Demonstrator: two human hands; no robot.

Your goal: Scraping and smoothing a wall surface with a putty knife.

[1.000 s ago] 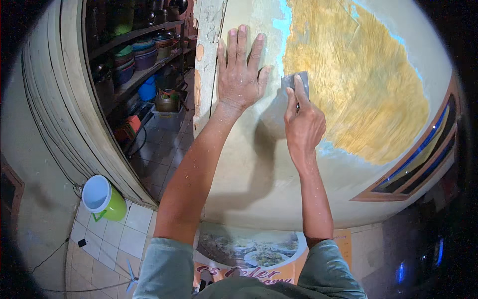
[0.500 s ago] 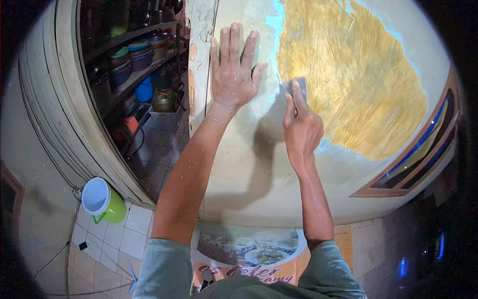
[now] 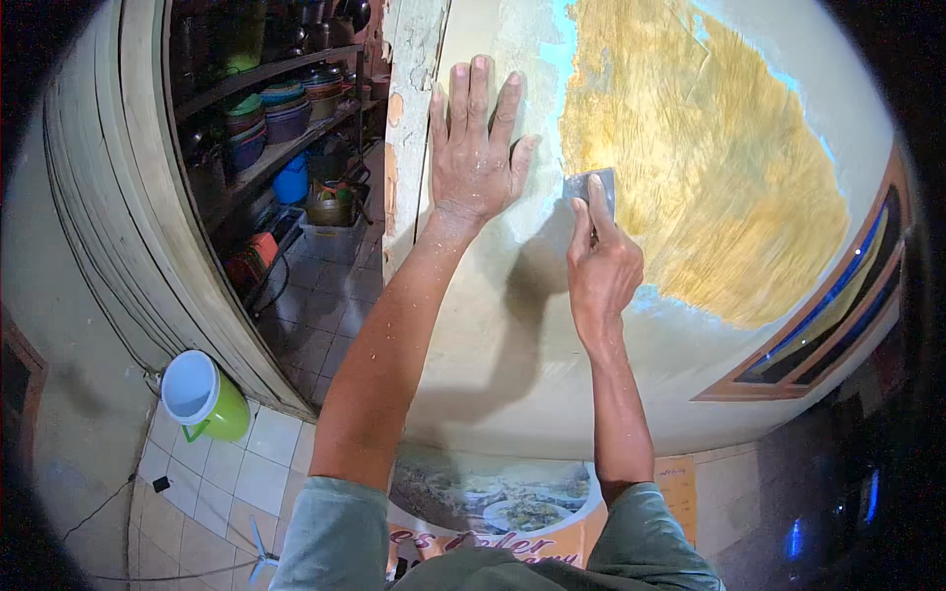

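Observation:
My left hand (image 3: 477,163) lies flat on the pale wall (image 3: 483,325), fingers spread, holding nothing. My right hand (image 3: 603,271) grips a scraper with a flat grey blade (image 3: 601,189), the index finger stretched along it. The blade rests at the lower left border of a large bare yellow-brown patch (image 3: 700,167), where the coating is gone. Streaks run across this patch, and a thin light-blue edge (image 3: 562,84) borders it. My fingers hide the scraper's lower part. White specks dot my left forearm.
Left of my left hand is a peeling door frame (image 3: 399,167), with shelves of stacked bowls (image 3: 286,108) beyond it. A green bucket (image 3: 229,409) stands on floor tiles at lower left. Wood-framed window panes (image 3: 828,315) are at right. A printed banner (image 3: 473,492) hangs below.
The view has shifted a little, so wall and hands appear lower and further right. The scraper sits slightly lower along the patch border. My left hand stays in place on the wall.

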